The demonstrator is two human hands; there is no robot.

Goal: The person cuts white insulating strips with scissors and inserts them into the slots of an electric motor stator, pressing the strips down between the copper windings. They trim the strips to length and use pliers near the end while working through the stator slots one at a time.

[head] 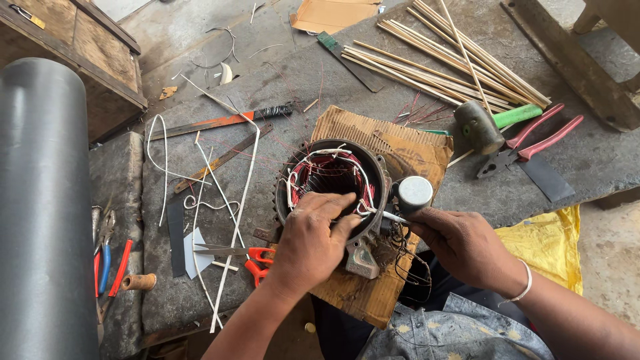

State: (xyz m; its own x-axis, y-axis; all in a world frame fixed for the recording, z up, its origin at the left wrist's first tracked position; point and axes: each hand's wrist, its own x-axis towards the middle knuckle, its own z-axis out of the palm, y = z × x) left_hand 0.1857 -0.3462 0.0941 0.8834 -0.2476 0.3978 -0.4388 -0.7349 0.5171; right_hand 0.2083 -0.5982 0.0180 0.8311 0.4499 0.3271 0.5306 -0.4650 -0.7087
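Note:
A round metal motor stator (pixel 313 157) with red copper windings and white sleeved leads lies on a piece of brown cardboard (pixel 407 157). My left hand (pixel 312 240) rests on the stator's near rim, fingers bent into the bore by the white leads. My right hand (pixel 460 243) pinches a thin white sleeved wire (pixel 395 217) at the stator's right edge, just below a small grey cylinder (pixel 415 192). Dark loose wires hang under that hand.
A stone slab (pixel 280 87) carries a green-handled mallet (pixel 483 125), red-handled pliers (pixel 533 143), a bundle of thin wooden sticks (pixel 453 57), orange scissors (pixel 250 257), a hacksaw blade (pixel 213 122) and white sleeving strips (pixel 237 213). A grey pipe (pixel 43 213) stands left. Yellow cloth (pixel 547 243) lies right.

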